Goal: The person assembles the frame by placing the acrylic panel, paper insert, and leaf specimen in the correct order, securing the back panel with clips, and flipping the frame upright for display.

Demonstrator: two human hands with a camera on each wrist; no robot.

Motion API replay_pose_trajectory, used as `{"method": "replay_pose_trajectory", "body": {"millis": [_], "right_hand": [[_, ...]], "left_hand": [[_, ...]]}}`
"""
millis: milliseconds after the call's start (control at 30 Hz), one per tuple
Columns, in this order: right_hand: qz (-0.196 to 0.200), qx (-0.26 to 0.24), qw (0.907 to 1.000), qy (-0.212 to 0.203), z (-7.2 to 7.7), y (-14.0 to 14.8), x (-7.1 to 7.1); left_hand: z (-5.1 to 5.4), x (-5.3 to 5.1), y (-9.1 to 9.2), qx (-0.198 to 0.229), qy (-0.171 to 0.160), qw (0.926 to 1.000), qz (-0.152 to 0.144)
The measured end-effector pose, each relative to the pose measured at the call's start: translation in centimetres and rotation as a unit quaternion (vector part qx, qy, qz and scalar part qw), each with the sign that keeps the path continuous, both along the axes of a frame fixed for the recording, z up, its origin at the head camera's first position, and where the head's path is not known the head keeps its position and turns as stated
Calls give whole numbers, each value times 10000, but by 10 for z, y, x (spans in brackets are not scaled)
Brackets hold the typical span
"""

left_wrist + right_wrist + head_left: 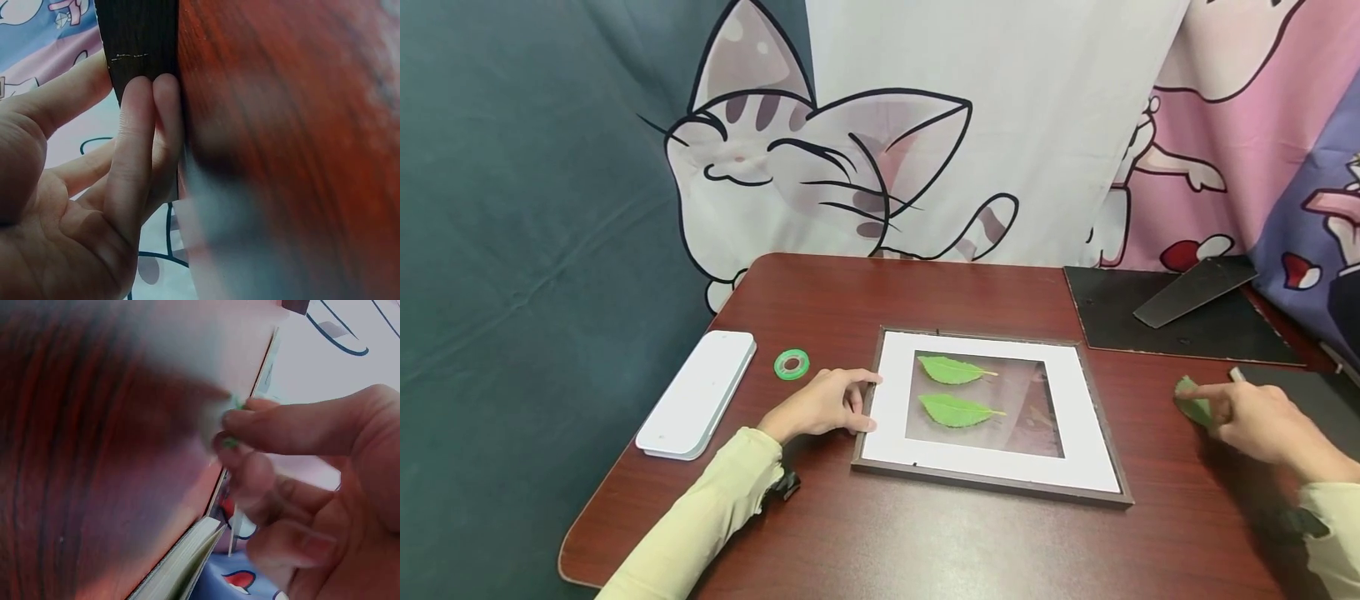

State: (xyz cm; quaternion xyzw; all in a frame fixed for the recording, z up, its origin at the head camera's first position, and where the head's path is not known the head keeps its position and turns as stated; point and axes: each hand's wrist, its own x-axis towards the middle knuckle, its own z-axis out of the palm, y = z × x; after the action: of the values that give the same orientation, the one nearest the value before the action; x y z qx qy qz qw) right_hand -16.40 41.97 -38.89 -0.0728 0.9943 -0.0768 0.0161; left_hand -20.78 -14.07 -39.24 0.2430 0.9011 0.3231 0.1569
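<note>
A picture frame [992, 492] with a dark wooden edge and white mat lies on the table. Two green leaves, an upper leaf [951, 370] and a lower leaf [958, 411], lie side by side inside the mat's opening. My left hand [827, 404] touches the frame's left edge, its fingertips against the dark side [140, 44] in the left wrist view. Off to the right, my right hand [1262, 421] pinches another green leaf [1192, 406] between thumb and finger. Only small bits of that leaf [230, 442] show in the right wrist view, where it is blurred.
On the left are a long white case [700, 392] and a green tape roll [792, 364]. A black board [1105, 308] with a dark strip [1187, 296] on it lies at the back right. Near my right hand is another dark flat item [1311, 396]. Printed curtains hang behind the table [850, 292].
</note>
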Motion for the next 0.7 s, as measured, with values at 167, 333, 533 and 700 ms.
{"method": "replay_pose_trajectory", "body": {"millis": [167,333,533,700], "right_hand": [[516,-168,9945,896,0,-13,2],[896,-437,9848,1426,10,-35,2],[1596,-876,9682,1714,22,-72,-3],[2396,-1191,9492,1657,26,-110,-8]], "left_hand": [[-1,-1,1,-35,14,10000,-19],[-1,-1,0,-82,55,9999,-63],[-1,-1,0,-129,95,9999,-52],[0,-1,0,-139,59,9999,-39]]}}
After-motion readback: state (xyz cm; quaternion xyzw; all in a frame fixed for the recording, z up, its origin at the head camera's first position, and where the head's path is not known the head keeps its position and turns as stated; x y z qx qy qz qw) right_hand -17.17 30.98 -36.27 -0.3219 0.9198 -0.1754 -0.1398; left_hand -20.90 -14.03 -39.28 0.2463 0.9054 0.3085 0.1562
